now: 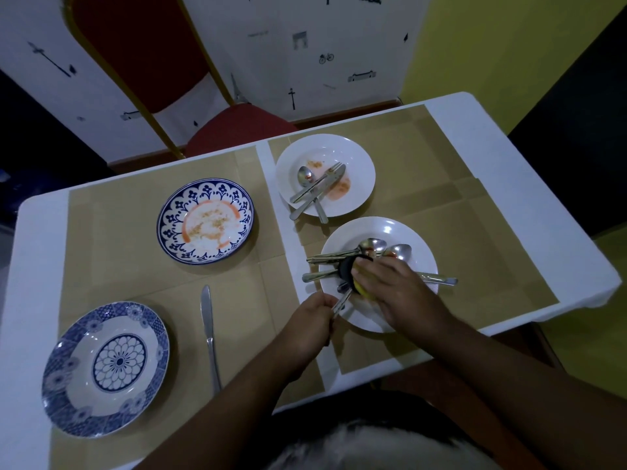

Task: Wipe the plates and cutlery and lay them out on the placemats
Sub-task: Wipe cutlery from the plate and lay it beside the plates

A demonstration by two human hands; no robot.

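Over near white plate (420,242) | left hand (310,325) pinches utensil (341,301), tip up-right | right hand (397,290) presses sponge (359,289)

My left hand (310,320) gripped a utensil's handle (340,305) while my right hand (397,293) pressed the yellow sponge (360,289) over the cutlery-laden white plate (420,245).

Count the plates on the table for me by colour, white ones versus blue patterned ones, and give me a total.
White plates: 2, the far one with food smears and the near one under the hands.
Blue patterned plates: 2, the smeared one and the clean-looking one.
Total: 4
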